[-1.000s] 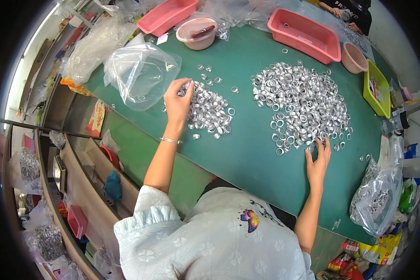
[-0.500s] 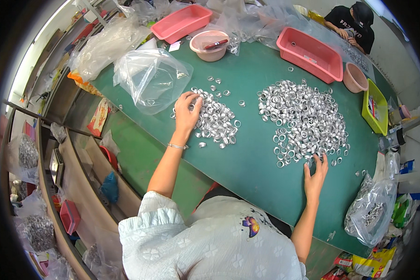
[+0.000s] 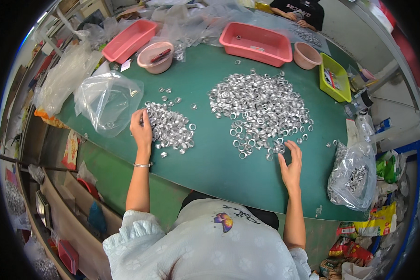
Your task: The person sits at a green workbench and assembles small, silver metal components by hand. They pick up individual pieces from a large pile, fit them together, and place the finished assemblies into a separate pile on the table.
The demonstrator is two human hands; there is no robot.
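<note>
Two heaps of silver metal rings lie on the green tabletop [image 3: 205, 163]. Beside the left edge of the smaller heap [image 3: 170, 128], my left hand [image 3: 142, 130] has its thumb apart from its bent fingers, a few rings showing close to them. My right hand [image 3: 291, 168] is at the near edge of the larger heap [image 3: 261, 107], thumb and fingers spread. A few rings lie close to its fingertips, and I make out none in its grasp. Several loose rings are scattered beyond the smaller heap.
A clear plastic bag [image 3: 109, 102] lies left of the smaller heap. Pink trays [image 3: 256, 44], pink bowls [image 3: 156, 58] and a lime-green basket [image 3: 335, 77] line the far side. At right stands a clear bag of rings [image 3: 352, 179]. Another person [image 3: 298, 14] works at the far end.
The whole view has shifted, so the table's contents appear farther left. My left hand has moved outward, from over the smaller heap's edge to beside it. My right hand stays near the larger heap.
</note>
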